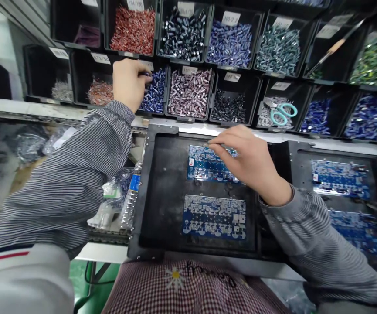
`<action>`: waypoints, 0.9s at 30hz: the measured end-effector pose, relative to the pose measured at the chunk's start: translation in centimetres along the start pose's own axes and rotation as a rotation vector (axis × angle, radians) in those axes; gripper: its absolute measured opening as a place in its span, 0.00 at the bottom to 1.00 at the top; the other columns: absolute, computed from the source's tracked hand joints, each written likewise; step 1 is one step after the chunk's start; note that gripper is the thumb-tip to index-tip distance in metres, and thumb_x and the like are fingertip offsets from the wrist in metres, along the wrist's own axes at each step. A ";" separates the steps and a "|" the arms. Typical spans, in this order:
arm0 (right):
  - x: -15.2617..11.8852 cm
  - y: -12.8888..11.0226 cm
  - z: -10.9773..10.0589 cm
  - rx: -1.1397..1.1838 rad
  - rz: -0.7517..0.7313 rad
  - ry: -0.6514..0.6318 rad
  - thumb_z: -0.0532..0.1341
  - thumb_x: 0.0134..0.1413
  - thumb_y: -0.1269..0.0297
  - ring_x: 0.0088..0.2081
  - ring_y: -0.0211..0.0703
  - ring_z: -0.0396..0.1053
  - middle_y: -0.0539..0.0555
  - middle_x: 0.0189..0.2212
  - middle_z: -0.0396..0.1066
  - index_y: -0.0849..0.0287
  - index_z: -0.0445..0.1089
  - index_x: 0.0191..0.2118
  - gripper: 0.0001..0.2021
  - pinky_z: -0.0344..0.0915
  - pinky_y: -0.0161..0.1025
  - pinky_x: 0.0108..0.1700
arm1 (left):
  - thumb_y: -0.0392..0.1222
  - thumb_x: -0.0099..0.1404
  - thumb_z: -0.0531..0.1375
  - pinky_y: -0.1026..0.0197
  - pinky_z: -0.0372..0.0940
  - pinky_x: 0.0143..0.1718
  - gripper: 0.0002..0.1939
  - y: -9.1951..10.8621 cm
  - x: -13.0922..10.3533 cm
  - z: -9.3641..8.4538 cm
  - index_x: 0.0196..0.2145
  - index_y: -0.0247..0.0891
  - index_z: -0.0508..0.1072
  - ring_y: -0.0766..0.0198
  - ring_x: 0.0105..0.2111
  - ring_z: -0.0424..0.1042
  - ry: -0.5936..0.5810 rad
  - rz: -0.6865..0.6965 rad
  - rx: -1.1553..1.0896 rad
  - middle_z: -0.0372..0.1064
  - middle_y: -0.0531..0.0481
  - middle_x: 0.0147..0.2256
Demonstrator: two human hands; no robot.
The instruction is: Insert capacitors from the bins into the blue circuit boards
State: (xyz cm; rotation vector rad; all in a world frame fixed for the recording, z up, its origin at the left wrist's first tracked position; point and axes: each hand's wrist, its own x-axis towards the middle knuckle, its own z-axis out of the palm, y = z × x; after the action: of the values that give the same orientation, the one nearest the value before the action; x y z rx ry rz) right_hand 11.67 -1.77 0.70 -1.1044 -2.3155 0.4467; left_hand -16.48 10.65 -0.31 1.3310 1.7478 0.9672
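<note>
My left hand (128,83) is at the lower row of bins, fingers pinched over a bin of blue capacitors (157,89); what lies between its fingertips is too small to make out. My right hand (245,157) hovers at the top edge of the upper blue circuit board (204,163), thumb and forefinger pressed together. Whatever that pinch holds, if anything, is hidden. Below it a second circuit board (214,218) lies flat, with pale printed markings and few parts showing. Both boards rest in a black tray (165,209).
Bins of loose components (132,30) fill two rows at the back. Turquoise-handled scissors (281,114) lie across one bin, and a wooden-handled tool (335,47) across another. A second tray with circuit boards (340,179) is at right. Plastic bags (113,196) lie left of the tray.
</note>
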 end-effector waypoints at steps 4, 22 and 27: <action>-1.2 -0.1 -0.2 0.008 -0.031 -0.067 0.55 0.60 0.64 0.39 0.44 0.68 0.52 0.34 0.73 0.54 0.71 0.37 0.07 0.65 0.45 0.44 | 0.38 0.58 0.66 0.67 0.60 0.33 0.15 0.5 0.5 -0.4 0.42 0.28 0.74 0.75 0.29 0.64 0.048 0.051 -0.031 0.65 0.62 0.26; -5.8 -4.5 -0.3 0.007 -0.060 -0.060 0.60 0.56 0.65 0.41 0.44 0.68 0.53 0.36 0.74 0.56 0.72 0.38 0.05 0.65 0.45 0.45 | 0.28 0.68 0.53 0.64 0.71 0.40 0.10 0.9 -21.0 5.0 0.31 0.28 0.71 0.64 0.33 0.76 -0.761 -0.821 -0.879 0.74 0.42 0.32; -5.7 -5.5 0.5 0.033 -0.035 -0.071 0.57 0.57 0.68 0.38 0.43 0.68 0.54 0.33 0.74 0.58 0.72 0.35 0.06 0.67 0.44 0.43 | 0.27 0.68 0.52 0.65 0.70 0.41 0.10 0.4 -21.6 5.1 0.31 0.26 0.72 0.67 0.32 0.76 -0.760 -0.815 -0.936 0.73 0.44 0.31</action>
State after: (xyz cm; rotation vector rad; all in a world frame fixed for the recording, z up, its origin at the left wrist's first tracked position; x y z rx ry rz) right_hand 11.06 -9.66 1.22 -1.0464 -2.3762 0.5172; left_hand -7.48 -9.66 -0.05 0.2274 0.8642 0.5365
